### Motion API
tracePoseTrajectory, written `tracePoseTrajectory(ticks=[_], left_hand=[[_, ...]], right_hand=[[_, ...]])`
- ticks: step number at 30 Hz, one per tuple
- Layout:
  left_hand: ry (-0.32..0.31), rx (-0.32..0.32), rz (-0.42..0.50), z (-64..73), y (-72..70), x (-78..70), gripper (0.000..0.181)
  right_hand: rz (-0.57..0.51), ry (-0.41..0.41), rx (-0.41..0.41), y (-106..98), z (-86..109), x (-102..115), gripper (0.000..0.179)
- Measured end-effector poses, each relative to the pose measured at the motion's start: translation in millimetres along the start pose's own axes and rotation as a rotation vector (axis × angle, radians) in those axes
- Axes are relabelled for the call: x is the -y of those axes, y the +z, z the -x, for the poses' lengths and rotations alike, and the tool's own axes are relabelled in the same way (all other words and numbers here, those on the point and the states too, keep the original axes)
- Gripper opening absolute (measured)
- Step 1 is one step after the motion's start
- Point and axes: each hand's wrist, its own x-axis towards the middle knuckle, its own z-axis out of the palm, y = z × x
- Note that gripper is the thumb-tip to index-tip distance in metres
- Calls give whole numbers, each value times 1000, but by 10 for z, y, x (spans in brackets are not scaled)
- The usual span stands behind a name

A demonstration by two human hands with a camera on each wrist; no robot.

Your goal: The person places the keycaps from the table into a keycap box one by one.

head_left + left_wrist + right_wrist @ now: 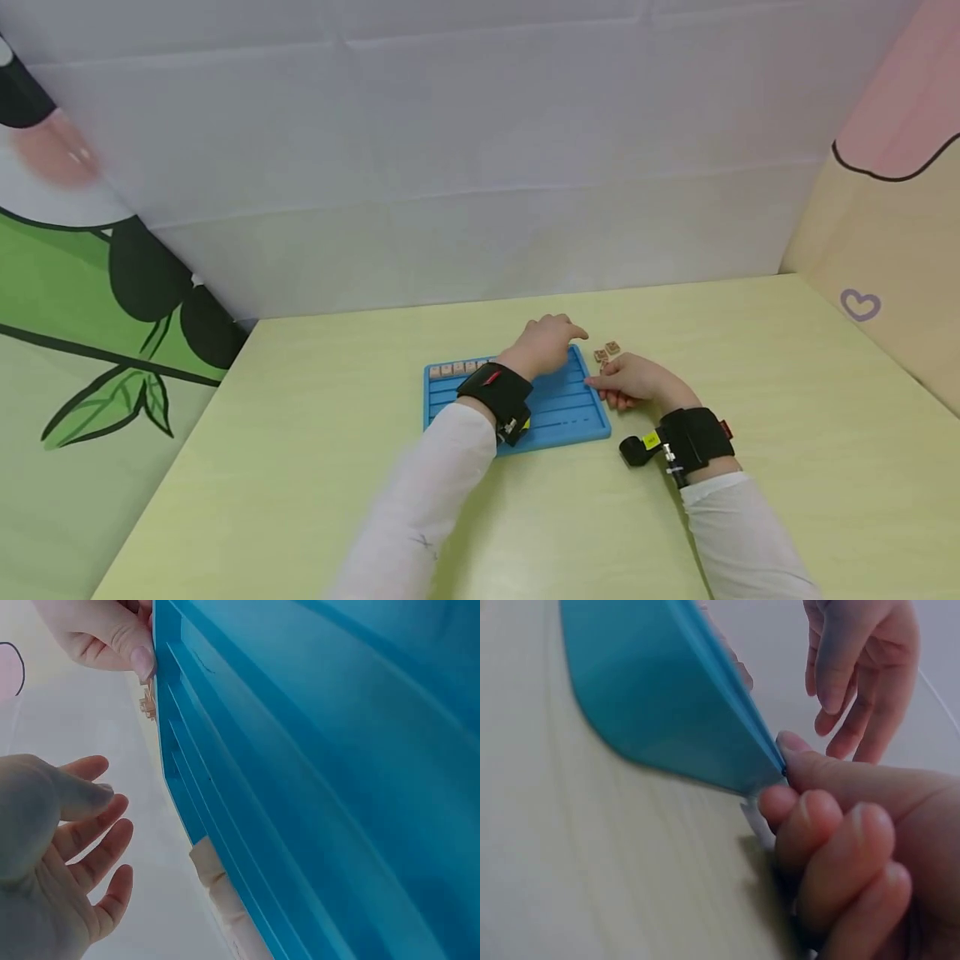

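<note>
A blue tray [562, 408] with raised parallel ridges lies in front of the person. A row of small light wooden tiles [447, 369] lines its far left edge. My left hand [550, 343] hovers over the tray's far right corner. In the left wrist view that left hand [75, 855] has loosely bent, spread fingers and nothing in them. At the tray's right edge is my right hand [633, 379]. In the right wrist view, the right hand [847, 840] pinches the blue rim between thumb and curled index finger. Its other fingers are curled below.
Loose brown wooden tiles [612, 347] lie on the pale yellow-green table [315, 500] beyond the right hand. A white wall covering [480, 167] rises behind the table. Both wrists wear black straps, and a small black camera [636, 451] juts from the right one.
</note>
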Motion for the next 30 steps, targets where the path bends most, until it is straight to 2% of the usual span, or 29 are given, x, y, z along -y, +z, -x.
tracePoseTrajectory(ticks=[7,14,17,24,30], left_hand=[[-4,49,-39,-67,-12,-91,41],[-35,161,-54,-156,32,-188,47],[-30,183,-60,-181,42,-241,48],[0,175,-88,-192,101,-299,43],[-25,128,-71,-185,113,-277,37]], right_hand=[[-9,1,-7,10,7,9,37],[-34,2,-5,-14,14,8,37],[-39,-3,-1,-30,12,-17,38],[-44,-21,3,-27,21,-48,38],[-43,-43,5,-30,27,-10,37]])
